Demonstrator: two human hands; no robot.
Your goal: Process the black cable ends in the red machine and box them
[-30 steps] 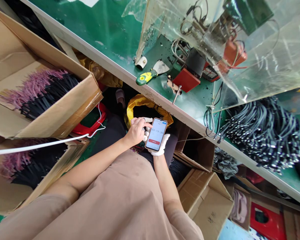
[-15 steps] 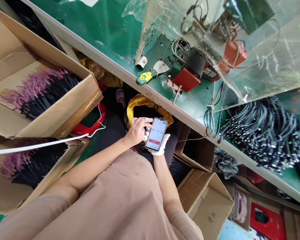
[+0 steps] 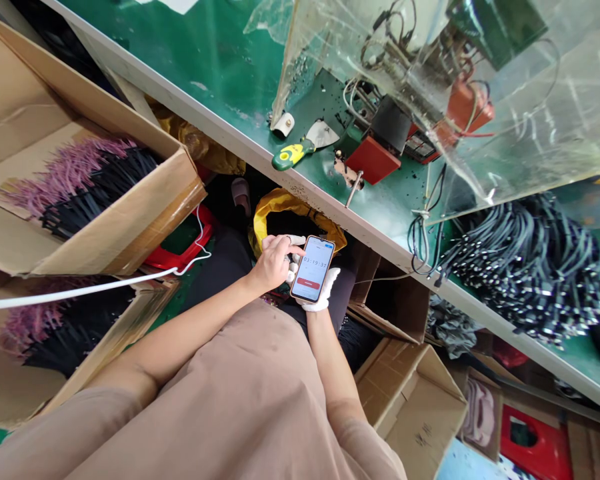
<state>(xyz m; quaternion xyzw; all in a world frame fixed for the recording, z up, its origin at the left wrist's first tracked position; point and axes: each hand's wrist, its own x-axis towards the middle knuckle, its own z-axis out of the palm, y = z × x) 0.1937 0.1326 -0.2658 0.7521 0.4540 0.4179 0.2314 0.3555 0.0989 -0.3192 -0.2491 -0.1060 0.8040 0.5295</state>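
Note:
A smartphone (image 3: 312, 267) with a lit screen lies face up in my right hand (image 3: 325, 293), which wears a white glove and is closed around it. On the screen a running time reads about 03:19:37, above a red button. My left hand (image 3: 275, 262) is at the phone's left edge, with white covering on one finger. Its fingers are bent and somewhat apart, holding nothing; one fingertip is close to the screen, and I cannot tell if it touches. Behind the hands, a yellow bag (image 3: 265, 212) stands open between my knees.
On the green bench (image 3: 180, 60) are a scraper (image 3: 295, 155), a machine with a red block (image 3: 373, 160) behind a clear plastic sheet (image 3: 525, 120), and a bundle of black cables (image 3: 530, 267). Cardboard boxes (image 3: 130, 213) hold pink-and-black strands at left. A white cord (image 3: 80, 293) crosses there.
The time on the phone screen has advanced by one second. Both hands and the phone have stayed in place.

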